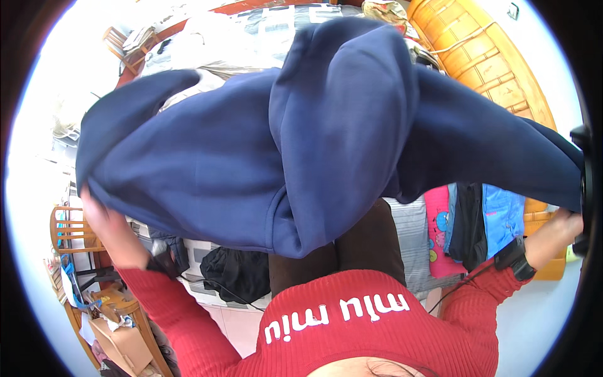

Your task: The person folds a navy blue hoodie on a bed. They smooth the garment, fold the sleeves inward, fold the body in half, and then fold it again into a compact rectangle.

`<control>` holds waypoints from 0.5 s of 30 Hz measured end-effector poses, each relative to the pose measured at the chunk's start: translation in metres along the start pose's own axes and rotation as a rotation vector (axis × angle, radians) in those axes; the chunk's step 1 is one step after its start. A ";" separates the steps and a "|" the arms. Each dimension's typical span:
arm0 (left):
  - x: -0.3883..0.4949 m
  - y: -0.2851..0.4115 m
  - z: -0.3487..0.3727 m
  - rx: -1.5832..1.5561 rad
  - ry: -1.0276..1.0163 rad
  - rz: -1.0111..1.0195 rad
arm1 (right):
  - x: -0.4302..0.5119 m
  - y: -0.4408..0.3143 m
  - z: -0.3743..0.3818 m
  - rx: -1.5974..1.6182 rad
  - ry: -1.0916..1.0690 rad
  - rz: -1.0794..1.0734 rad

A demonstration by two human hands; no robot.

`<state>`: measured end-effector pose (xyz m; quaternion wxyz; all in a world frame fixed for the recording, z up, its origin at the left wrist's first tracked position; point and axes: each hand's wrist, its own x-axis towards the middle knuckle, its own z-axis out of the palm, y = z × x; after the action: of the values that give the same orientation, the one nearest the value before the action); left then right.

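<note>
A large navy-blue garment (pixel 198 160) of thick soft fabric is stretched in the air across my front, with a bulging fold at its middle. My left hand (pixel 106 221), blurred by motion, grips its edge at the left. Far out at the right, my right hand (pixel 556 231) holds the other end, its fingertips cut off by the picture's dark rim. The cloth hides much of the bed behind it.
Folded clothes, among them a pink printed piece (pixel 440 231), a black piece (pixel 468 226) and a bright blue piece (pixel 501 217), lie on the bed (pixel 410 235). A crumpled black garment (pixel 235 271) lies left of my legs. A wooden chair (pixel 75 231) and cardboard box (pixel 122 344) stand leftward; a wooden headboard (pixel 499 70) rises rightward.
</note>
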<state>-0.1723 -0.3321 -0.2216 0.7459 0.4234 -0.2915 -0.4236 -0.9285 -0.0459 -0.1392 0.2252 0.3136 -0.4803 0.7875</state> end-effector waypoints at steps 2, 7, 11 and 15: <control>-0.041 -0.021 -0.030 -0.056 0.130 -0.121 | -0.013 -0.001 -0.013 -0.016 0.045 0.040; -0.123 -0.123 -0.117 -0.030 0.226 -0.385 | -0.064 0.058 -0.075 -0.242 -0.010 0.288; -0.165 -0.207 -0.187 -0.045 0.405 -0.718 | -0.129 0.149 -0.140 -1.030 -0.566 0.109; -0.172 -0.252 -0.230 0.016 0.380 -0.736 | -0.216 0.202 -0.181 -1.319 -0.862 0.022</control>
<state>-0.1679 -0.1639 -0.5645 0.5819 0.5759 0.0189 -0.5739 -0.9594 0.0165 -0.4782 0.1509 0.3883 -0.8965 0.1509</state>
